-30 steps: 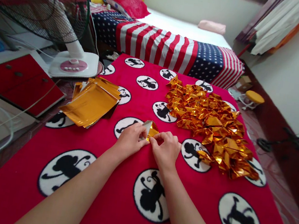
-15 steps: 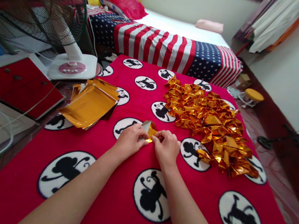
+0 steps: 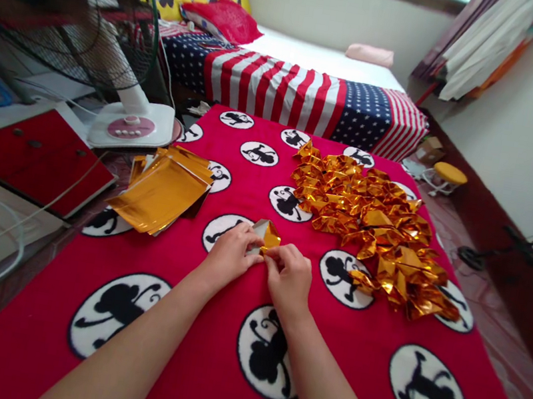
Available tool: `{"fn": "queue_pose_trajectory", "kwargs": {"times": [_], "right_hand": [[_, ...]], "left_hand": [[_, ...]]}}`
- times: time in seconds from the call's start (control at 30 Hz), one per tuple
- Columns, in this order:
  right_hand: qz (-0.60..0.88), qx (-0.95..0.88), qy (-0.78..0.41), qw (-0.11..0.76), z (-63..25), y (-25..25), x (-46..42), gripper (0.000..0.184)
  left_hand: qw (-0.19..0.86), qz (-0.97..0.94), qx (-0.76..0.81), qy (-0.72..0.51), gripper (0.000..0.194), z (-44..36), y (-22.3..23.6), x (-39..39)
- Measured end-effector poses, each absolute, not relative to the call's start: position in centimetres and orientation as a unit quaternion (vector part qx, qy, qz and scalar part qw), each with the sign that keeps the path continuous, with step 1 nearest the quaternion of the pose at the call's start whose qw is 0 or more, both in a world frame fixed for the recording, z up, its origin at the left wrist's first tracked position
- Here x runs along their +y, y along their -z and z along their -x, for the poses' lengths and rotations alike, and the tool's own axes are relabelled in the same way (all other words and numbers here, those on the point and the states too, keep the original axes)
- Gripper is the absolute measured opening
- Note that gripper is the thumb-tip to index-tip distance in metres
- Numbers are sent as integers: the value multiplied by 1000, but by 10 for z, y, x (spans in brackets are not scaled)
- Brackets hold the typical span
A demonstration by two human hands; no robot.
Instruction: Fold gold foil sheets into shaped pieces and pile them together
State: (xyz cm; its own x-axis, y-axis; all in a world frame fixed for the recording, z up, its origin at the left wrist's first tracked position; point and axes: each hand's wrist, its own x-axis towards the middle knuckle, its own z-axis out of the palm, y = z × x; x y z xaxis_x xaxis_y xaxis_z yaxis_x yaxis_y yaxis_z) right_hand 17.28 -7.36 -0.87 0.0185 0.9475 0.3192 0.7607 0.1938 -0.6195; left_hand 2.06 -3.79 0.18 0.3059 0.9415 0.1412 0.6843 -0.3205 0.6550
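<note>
Between my hands is a small, partly folded sheet of gold foil paper [image 3: 271, 236], with a pale grey side showing at its left. My left hand [image 3: 233, 249] pinches its left side, thumb toward the near edge. My right hand [image 3: 288, 277] grips the near right edge between thumb and fingers. Part of the paper is hidden behind my fingers. Left of my hands lies a stack of flat gold foil sheets [image 3: 161, 193]. To the right spreads a heap of folded gold foil pieces [image 3: 371, 209].
A red cloth with monkey prints [image 3: 344, 380] covers the table. An electric fan [image 3: 132, 121] stands at the left beside a red panel [image 3: 31, 152]. Beyond the table is a bed with a flag-patterned cover [image 3: 283, 94]. A yellow stool [image 3: 450, 173] stands on the floor at right.
My right hand has shifted slightly left and nearer to me along the paper's near edge. My left hand keeps its hold. The whole view has tilted up a little.
</note>
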Motion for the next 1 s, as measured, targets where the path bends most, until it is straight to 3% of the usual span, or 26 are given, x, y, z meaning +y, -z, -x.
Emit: {"fn": "queue_pose_trajectory", "kwargs": {"times": [0.2, 0.37, 0.57, 0.73, 1.0], "right_hand": [[619, -709, -133, 310, -170, 4, -75, 12], [602, -725, -135, 306, -171, 5, -73, 18], [584, -723, -163, 331, -175, 8, -68, 25], [597, -711, -175, 326, -172, 6, -66, 9], [559, -720, -209, 353, -181, 9, -43, 21]], "left_hand": [[305, -711, 521, -360, 6, -11, 2, -34], [214, -654, 562, -459, 12, 2, 3, -29], [241, -698, 523, -425, 25, 10, 6, -27], [244, -744, 490, -382, 28, 15, 4, -26], [133, -827, 431, -335, 27, 22, -3, -28]]}}
